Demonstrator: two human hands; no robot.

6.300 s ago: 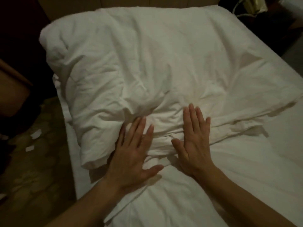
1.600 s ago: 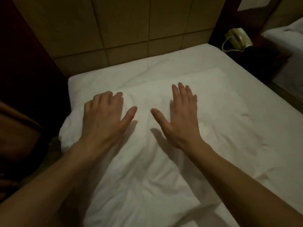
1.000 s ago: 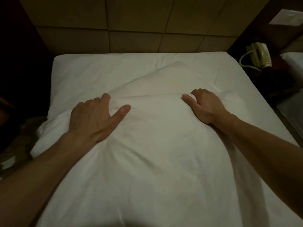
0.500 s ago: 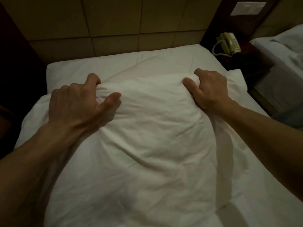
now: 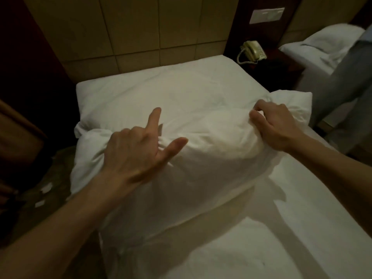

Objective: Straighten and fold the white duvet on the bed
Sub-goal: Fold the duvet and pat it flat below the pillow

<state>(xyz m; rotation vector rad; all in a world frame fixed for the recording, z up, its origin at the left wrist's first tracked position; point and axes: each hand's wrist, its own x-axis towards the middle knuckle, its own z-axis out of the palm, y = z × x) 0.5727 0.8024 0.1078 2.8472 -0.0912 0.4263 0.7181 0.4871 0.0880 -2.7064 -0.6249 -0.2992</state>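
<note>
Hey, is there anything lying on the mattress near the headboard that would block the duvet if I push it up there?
Nothing visible does. Both hands already hold the duvet: the left hand and right hand grip its far edge. The mattress between that edge and the headboard shows only bare white sheet.

Plain white on the duvet (image 5: 201,168), with no print, only grey shadow in its creases; the same unmarked white on the bed (image 5: 291,248) sheet beneath and on the second bed (image 5: 322,47) at far right. Beige to tan on the padded wall panels (image 5: 141,33), cut into a grid by darker seams; pale cream-yellow on the telephone (image 5: 254,50), dark brown on the nightstand (image 5: 281,71) below it. A white rectangle for the switch plate (image 5: 266,15), blue-grey on the trouser leg (image 5: 346,81) at right, mottled brown floor (image 5: 48,178) with small white scraps.
</note>
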